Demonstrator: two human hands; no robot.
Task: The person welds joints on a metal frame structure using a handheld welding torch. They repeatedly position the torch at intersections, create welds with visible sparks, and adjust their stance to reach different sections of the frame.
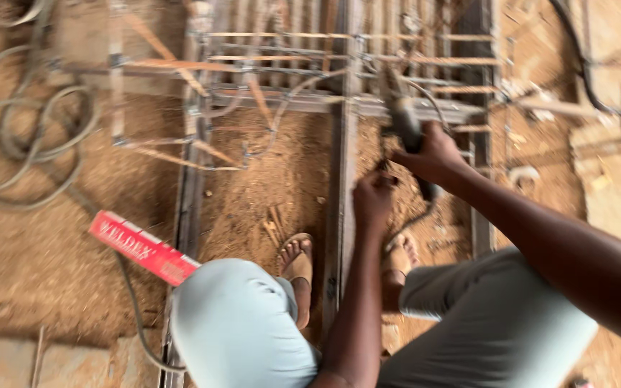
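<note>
My right hand (433, 154) grips the dark handle of a welding tool (402, 115), whose tip points up toward the metal frame (339, 100). A thin cable loops from the tool toward the bars. My left hand (372, 197) is closed just below it, right beside a long steel bar (343, 215) that runs toward me between my knees; motion blur hides what it pinches. Both my feet in sandals (297, 262) rest on the dirt on either side of that bar.
A red rectangular box (141, 248) lies on the dirt at left. Grey hoses and cables (30, 136) coil at upper left. A welded frame of rusty bars spans the top. A black cable (583, 65) runs at upper right.
</note>
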